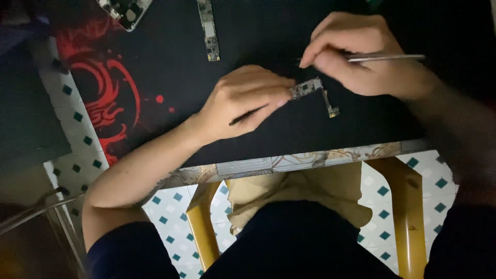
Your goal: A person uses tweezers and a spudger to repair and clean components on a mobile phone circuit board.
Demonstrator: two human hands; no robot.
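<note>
My left hand (247,101) pinches a small L-shaped circuit board (316,93) at its left end and holds it on the black mat (170,72). A thin dark tool lies under the same hand's fingers. My right hand (356,54) grips metal tweezers (385,57), with their tip just above the board.
A second long narrow circuit board (208,30) lies at the top of the mat. An opened phone body (125,11) sits at the top left. The mat has a red pattern (106,88) on its left. The table's front edge (289,164) and yellow legs (405,206) are below.
</note>
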